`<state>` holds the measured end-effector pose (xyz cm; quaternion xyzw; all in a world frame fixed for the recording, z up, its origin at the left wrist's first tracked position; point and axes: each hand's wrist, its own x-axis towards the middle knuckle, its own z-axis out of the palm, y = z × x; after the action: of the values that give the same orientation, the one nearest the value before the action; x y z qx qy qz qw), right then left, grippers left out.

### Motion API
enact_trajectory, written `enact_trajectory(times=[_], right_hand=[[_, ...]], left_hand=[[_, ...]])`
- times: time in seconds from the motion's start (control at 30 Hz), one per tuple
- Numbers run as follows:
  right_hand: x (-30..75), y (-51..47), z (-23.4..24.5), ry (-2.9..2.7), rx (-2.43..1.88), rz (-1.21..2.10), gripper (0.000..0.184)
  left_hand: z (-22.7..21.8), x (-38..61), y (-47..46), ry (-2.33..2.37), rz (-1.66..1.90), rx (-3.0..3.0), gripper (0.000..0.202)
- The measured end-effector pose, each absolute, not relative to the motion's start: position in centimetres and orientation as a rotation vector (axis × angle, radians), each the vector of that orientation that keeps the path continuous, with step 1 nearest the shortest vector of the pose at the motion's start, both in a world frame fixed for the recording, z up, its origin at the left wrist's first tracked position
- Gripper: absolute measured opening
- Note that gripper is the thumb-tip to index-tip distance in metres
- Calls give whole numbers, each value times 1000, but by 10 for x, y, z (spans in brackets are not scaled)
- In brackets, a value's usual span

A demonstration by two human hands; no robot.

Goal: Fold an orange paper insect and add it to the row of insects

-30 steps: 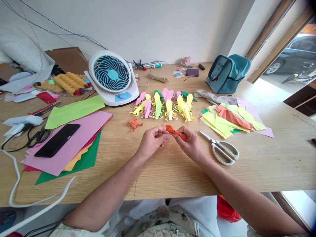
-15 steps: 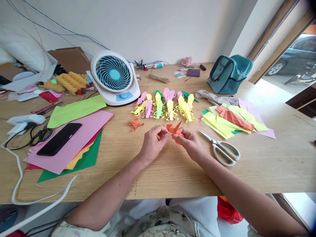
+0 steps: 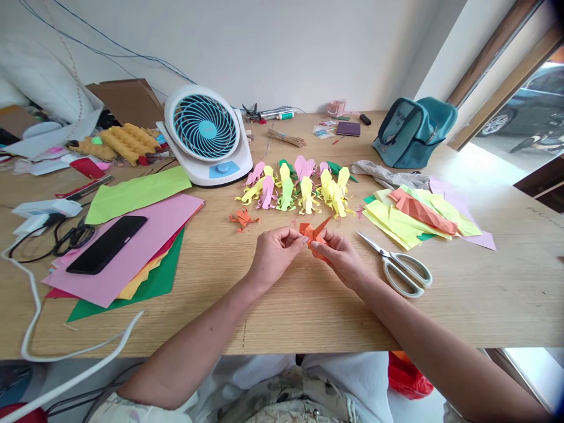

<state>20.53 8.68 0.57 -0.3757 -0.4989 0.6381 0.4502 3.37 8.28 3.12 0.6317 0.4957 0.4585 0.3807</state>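
Between my hands, just above the table, is an orange folded-paper figure (image 3: 314,232) with a pointed flap sticking up to the right. My left hand (image 3: 277,251) pinches its left edge between thumb and fingers. My right hand (image 3: 338,256) grips its right side, thumb on the near face, so part of the paper is hidden. A finished-looking orange paper figure (image 3: 243,218) lies to the left of my hands. Beyond them stand several folded paper figures in pink, yellow and green, among them a light green one (image 3: 286,194). White-handled scissors (image 3: 403,270) lie right of my right hand.
A stack of coloured paper (image 3: 176,217) bears a black phone (image 3: 107,244) at left. Behind it stands a white fan (image 3: 207,132). Loose yellow and orange paper (image 3: 392,220) lies at right, near a teal bag (image 3: 412,132). A white cable (image 3: 126,335) crosses the table's front left edge.
Both hands keep their hold on the orange paper. Its pointed flap leans a little further right. The whole view has shifted slightly.
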Motion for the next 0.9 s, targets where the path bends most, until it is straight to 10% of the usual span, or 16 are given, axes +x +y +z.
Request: enact_trajectory(times=[0.9], right_hand=[[200, 83, 15, -1233, -985, 1357, 44]], left_hand=[[32, 34, 84, 1244, 1080, 1843, 25]])
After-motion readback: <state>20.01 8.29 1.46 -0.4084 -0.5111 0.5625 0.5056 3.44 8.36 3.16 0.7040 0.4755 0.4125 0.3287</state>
